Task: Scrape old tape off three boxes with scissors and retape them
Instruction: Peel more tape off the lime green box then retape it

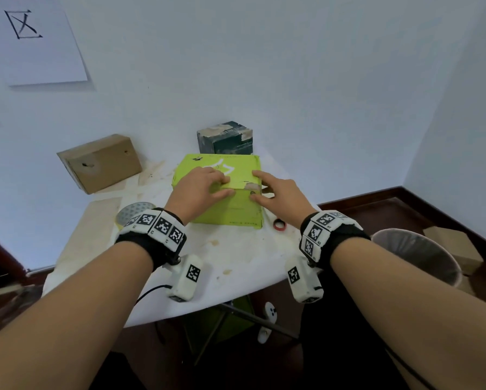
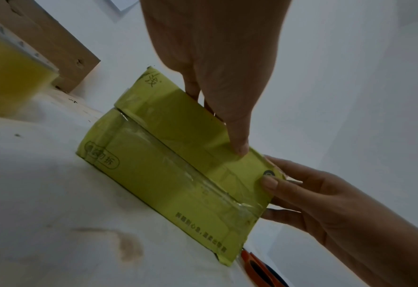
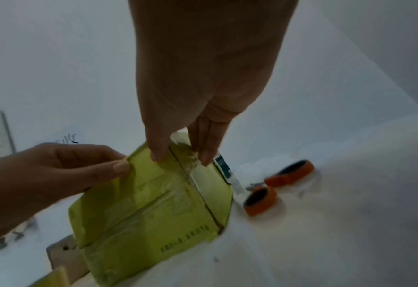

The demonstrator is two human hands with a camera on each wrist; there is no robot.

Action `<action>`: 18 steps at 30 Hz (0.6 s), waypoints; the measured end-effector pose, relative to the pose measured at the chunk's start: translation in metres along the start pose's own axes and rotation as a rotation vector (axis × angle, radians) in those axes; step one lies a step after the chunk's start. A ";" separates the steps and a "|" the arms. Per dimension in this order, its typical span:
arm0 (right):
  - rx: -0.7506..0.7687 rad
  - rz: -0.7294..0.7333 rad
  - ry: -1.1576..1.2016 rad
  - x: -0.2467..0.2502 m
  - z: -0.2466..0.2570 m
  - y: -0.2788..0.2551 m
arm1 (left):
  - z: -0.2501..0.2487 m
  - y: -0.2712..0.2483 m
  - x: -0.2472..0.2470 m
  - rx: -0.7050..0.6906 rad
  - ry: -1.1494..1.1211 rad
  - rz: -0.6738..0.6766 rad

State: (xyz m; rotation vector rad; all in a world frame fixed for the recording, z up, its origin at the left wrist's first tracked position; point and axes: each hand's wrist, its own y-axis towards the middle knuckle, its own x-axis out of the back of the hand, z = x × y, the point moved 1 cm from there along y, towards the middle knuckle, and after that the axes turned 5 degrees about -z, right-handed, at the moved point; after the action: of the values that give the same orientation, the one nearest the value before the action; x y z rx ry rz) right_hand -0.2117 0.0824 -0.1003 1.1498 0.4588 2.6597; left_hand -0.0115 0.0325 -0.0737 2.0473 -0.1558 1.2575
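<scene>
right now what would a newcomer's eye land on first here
The bright green box at the middle of the white table, with the left hand and right hand holding its near top edge. Next, the orange-handled scissors lying just right of it, and a brown box and a dark box behind it.

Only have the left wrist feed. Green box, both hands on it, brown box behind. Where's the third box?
Observer: Head view shows a dark box standing on the table right behind the green box.
Operator: Scissors? I get just an orange sliver.
Observer: Right wrist view: the scissors lie on the table right of the green box, in neither hand.
Operator: What's under the right hand?
Observer: Fingers of the right hand sit at a torn brownish patch on the seam.
</scene>
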 end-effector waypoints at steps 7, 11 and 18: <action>0.048 0.021 0.014 0.008 0.016 0.005 | 0.000 0.001 -0.001 0.015 -0.014 0.007; 0.003 -0.006 0.122 0.004 0.012 -0.004 | 0.000 0.000 -0.001 0.016 -0.021 -0.002; -0.103 -0.050 0.234 0.003 0.019 0.003 | 0.000 -0.001 -0.002 0.037 -0.029 -0.011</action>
State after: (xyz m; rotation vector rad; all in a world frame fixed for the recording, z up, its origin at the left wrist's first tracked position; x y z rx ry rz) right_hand -0.1998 0.0845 -0.0855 0.7921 0.3771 2.7496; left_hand -0.0122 0.0326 -0.0762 2.0966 -0.1351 1.2324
